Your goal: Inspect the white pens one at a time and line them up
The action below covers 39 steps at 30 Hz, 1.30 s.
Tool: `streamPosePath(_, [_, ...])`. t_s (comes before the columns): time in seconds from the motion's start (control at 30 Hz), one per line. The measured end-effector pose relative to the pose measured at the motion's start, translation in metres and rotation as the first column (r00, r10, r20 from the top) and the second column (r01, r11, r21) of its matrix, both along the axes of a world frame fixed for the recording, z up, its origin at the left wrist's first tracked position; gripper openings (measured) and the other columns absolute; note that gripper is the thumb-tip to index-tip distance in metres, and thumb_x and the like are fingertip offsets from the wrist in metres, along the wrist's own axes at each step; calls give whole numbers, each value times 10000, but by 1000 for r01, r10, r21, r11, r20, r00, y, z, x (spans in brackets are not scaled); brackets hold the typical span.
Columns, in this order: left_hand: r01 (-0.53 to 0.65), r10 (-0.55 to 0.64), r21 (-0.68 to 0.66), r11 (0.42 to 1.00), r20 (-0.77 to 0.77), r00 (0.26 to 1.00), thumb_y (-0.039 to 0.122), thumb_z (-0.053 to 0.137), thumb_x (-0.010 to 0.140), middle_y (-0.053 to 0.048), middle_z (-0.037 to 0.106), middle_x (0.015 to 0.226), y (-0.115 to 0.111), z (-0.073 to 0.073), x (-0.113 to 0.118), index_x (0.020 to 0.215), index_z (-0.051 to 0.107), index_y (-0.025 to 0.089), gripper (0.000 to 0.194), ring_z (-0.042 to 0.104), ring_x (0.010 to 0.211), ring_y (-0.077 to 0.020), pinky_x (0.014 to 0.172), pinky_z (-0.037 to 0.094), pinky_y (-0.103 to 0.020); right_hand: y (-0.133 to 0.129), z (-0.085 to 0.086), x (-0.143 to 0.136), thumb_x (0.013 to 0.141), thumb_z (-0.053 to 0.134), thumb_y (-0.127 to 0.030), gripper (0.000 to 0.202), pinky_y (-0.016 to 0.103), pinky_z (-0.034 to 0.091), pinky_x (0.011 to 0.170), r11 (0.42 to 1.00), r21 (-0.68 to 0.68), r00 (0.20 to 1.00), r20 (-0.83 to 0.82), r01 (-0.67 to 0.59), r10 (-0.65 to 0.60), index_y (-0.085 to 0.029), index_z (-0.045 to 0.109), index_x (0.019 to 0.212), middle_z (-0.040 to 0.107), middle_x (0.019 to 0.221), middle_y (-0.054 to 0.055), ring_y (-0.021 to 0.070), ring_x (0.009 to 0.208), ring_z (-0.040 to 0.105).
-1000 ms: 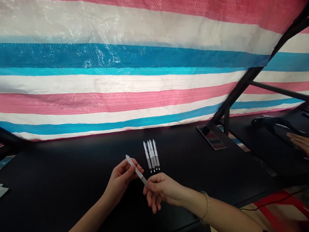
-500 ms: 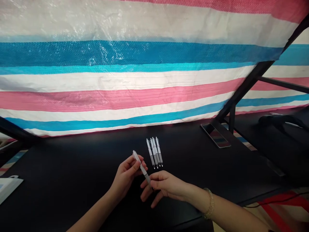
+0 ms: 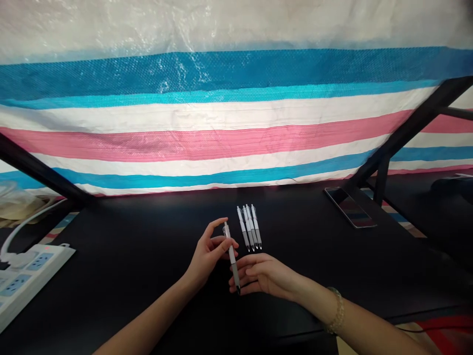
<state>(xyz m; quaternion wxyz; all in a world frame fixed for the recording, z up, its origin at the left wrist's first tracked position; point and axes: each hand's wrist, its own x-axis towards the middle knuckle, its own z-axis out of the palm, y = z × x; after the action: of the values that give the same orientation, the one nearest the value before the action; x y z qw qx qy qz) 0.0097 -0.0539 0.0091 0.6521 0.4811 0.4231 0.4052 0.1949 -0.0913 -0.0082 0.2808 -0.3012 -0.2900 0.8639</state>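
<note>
A white and grey pen (image 3: 232, 254) is held nearly upright, its dark tip pointing down. My left hand (image 3: 211, 251) grips its upper half between thumb and fingers, with the index fingertip on the top end. Beside the pen's lower grey part is my right hand (image 3: 263, 276), its fingers loosely spread and partly behind the pen; whether they touch it is unclear. Several similar pens (image 3: 249, 228) lie side by side on the black table (image 3: 148, 236), just beyond my hands.
A phone (image 3: 349, 207) lies at the back right near a black frame bar (image 3: 401, 128). On the left sits a white power strip (image 3: 33, 276) with a plug in it. A striped sheet (image 3: 221, 143) hangs behind the table.
The held pen has turned more upright. My left index finger has moved onto its top end, and my right thumb has come off its lower part. The view has shifted left.
</note>
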Motion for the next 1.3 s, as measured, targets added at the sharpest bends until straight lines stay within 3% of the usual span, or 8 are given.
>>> streamPosePath(0.57, [-298, 322, 318, 900, -24, 946, 332, 659, 812, -51, 697, 942, 8, 9, -12, 1321, 453, 239, 557, 669, 684, -173, 659, 548, -309, -1, 2, -1, 737, 681, -251, 332, 443, 446, 930, 1000, -12, 999, 36, 6, -6, -81, 638, 1019, 700, 956, 151, 259, 938, 678])
streamPosePath(0.77, [-106, 327, 513, 852, -363, 873, 272, 688, 762, -87, 437, 1368, 21, -17, -12, 1306, 515, 270, 571, 530, 1157, -247, 930, 496, -387, -1, 2, 0, 823, 537, -346, 238, 288, 490, 503, 958, 280, 915, 399, -53, -66, -123, 614, 854, 675, 751, 80, 181, 563, 650])
streamPosePath(0.83, [-38, 294, 535, 844, -404, 866, 237, 619, 804, -83, 484, 1318, 21, -21, -13, 1252, 562, 261, 452, 538, 1137, -235, 947, 480, -398, 0, 1, 3, 865, 484, -301, 211, 293, 485, 508, 779, 615, 761, 562, -122, -325, -142, 622, 853, 663, 735, 65, 166, 552, 626])
streamPosePath(0.9, [3, 268, 538, 843, -423, 866, 204, 581, 808, -82, 547, 1227, 21, -20, -14, 1184, 601, 246, 378, 575, 1053, -219, 879, 511, -370, 4, -2, 6, 883, 447, -180, 218, 360, 519, 710, 407, 854, 605, 518, -324, -605, -157, 633, 995, 681, 894, 92, 206, 793, 654])
streamPosePath(0.97, [-15, 293, 538, 843, -434, 852, 174, 560, 793, -72, 604, 1091, 21, -17, -16, 1091, 628, 219, 308, 609, 928, -196, 763, 530, -315, 8, -7, 9, 870, 418, -68, 355, 458, 444, 930, 51, 816, 544, 429, -576, -721, -155, 580, 1174, 637, 1142, 129, 269, 1112, 559])
streamPosePath(1.03, [-16, 297, 515, 857, -467, 833, 157, 552, 778, -34, 638, 888, 20, -13, -18, 1013, 625, 204, 251, 619, 761, -165, 648, 506, -265, 11, -12, 9, 875, 432, -43, 343, 509, 373, 999, -136, 666, 479, 364, -733, -799, -151, 589, 1161, 624, 1178, 130, 284, 1160, 513])
streamPosePath(1.17, [161, 154, 458, 874, -576, 803, 204, 568, 799, 27, 608, 641, 15, -10, -18, 962, 620, 209, 171, 563, 548, -135, 557, 450, -246, 12, -13, 8, 888, 443, -38, 238, 454, 384, 967, -258, 528, 468, 315, -809, -825, -161, 646, 904, 665, 965, 76, 219, 961, 562])
streamPosePath(1.3, [317, 121, 540, 780, -627, 770, 197, 552, 821, -42, 658, 874, 9, -12, -14, 1021, 649, 230, 225, 612, 792, -197, 699, 487, -302, 10, -4, 11, 896, 445, -70, 209, 408, 423, 890, -235, 644, 533, 316, -728, -785, -167, 630, 879, 633, 982, 83, 209, 965, 539])
